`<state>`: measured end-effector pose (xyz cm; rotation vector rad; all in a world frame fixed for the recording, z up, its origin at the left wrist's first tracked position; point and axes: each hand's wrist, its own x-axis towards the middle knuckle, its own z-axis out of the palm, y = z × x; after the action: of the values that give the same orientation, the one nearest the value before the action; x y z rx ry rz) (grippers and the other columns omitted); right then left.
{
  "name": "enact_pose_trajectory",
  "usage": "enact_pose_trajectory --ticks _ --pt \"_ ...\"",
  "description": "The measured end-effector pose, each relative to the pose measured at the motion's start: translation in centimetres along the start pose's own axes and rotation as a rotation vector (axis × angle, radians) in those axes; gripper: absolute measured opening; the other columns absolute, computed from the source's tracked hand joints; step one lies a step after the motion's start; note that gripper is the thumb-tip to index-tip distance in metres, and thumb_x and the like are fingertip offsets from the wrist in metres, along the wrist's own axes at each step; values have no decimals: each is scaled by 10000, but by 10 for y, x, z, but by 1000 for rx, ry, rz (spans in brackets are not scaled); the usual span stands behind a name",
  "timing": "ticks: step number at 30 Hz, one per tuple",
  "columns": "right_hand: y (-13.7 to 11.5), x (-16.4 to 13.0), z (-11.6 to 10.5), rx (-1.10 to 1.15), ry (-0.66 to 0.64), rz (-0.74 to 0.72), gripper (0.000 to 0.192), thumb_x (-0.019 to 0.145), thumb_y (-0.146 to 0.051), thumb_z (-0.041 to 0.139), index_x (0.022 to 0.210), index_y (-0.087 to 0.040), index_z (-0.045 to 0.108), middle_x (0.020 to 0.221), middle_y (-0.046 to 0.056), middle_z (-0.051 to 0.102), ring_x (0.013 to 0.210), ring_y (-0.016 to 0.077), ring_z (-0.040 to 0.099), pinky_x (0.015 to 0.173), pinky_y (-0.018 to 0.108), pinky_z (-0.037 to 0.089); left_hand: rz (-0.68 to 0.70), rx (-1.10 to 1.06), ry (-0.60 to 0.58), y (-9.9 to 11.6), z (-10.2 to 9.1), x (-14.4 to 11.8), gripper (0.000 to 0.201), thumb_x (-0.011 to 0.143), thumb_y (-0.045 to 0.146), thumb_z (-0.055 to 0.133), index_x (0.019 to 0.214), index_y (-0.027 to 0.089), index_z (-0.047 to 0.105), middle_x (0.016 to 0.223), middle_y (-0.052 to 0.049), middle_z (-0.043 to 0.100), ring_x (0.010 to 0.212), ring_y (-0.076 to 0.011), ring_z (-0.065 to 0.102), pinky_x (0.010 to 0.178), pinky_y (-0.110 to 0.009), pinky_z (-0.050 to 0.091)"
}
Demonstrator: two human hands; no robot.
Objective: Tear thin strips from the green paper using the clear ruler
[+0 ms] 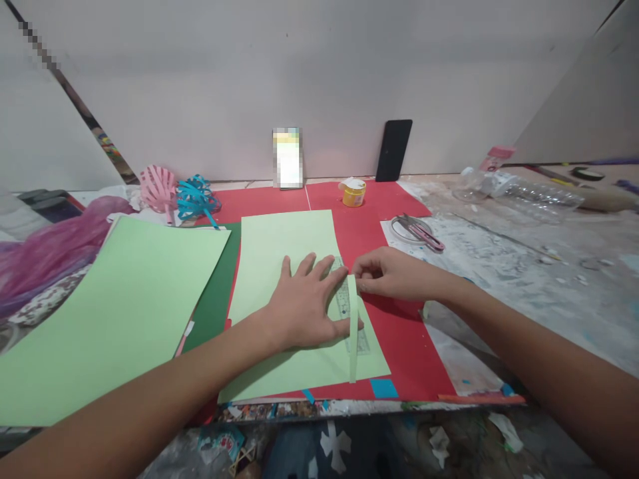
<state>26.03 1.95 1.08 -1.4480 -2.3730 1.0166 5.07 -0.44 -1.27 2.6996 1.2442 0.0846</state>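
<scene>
My left hand (309, 303) lies flat with fingers spread on a light green sheet of paper (284, 243). Beneath it, along the sheet's right side, is a clear ruler (343, 299), partly covered by the hand. A narrow light green paper strip (353, 346) stands out along the ruler, passing by my left thumb. At the strip's upper end, my right hand (387, 273) is closed in a pinch, its fingertips on the strip. Red paper (409, 346) lies under the sheet.
More light green paper (124, 293) lies at left, over a green sheet (212, 299). Pink (158, 189) and blue paper curls (196, 199), a yellow tub (353, 193), pink-handled scissors (422, 231), two phones (288, 159) (394, 150) and a plastic bottle (534, 189) stand or lie farther back.
</scene>
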Motion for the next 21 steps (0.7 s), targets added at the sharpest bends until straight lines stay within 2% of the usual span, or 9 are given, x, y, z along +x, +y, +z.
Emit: enact_pose_trajectory --ticks 5,9,11,13,17,19,21 --pt "3 1 2 -84 58 -18 140 750 -248 530 731 -163 639 599 -16 569 564 129 487 541 246 330 1 15 18 -1 -3 -1 794 808 730 432 1451 267 368 1545 -107 312 1393 -450 226 1054 -733 147" --pt "3 0 2 -105 68 -28 111 742 -229 531 665 -172 587 580 -22 547 552 123 467 532 248 313 -8 27 3 -9 -13 -7 819 762 774 457 1395 255 441 1478 -135 386 1369 -440 260 1058 -714 164" --pt "3 0 2 -101 65 -32 112 742 -224 527 650 -174 568 577 -21 542 546 120 456 528 249 306 36 6 -8 -14 -19 -10 825 725 777 519 1359 252 466 1479 -129 380 1376 -419 258 1086 -667 174" --pt "4 1 2 -93 58 -33 106 742 -221 524 663 -175 576 579 -21 549 548 122 459 529 250 305 127 -33 -19 -18 -25 -11 744 722 722 595 1285 243 511 1452 -107 418 1347 -375 326 1111 -578 219" --pt "5 2 2 -83 50 -34 103 743 -212 525 708 -175 614 602 -17 577 574 128 484 541 247 309 337 -103 -37 -18 -31 -7 469 791 564 656 1101 219 587 1196 -63 600 1091 -261 533 1014 -399 365" --pt "6 2 2 -79 50 -32 100 746 -217 529 702 -174 608 603 -15 572 572 127 478 534 245 306 374 -81 -18 -15 -30 -5 422 797 568 659 1026 216 612 1066 -50 628 1002 -247 544 955 -376 387" --pt "6 1 2 -77 54 -32 97 746 -223 533 680 -174 586 592 -16 552 562 124 464 525 245 301 331 -31 12 -12 -27 -4 408 811 594 638 966 217 630 977 -48 626 962 -251 538 910 -379 393"
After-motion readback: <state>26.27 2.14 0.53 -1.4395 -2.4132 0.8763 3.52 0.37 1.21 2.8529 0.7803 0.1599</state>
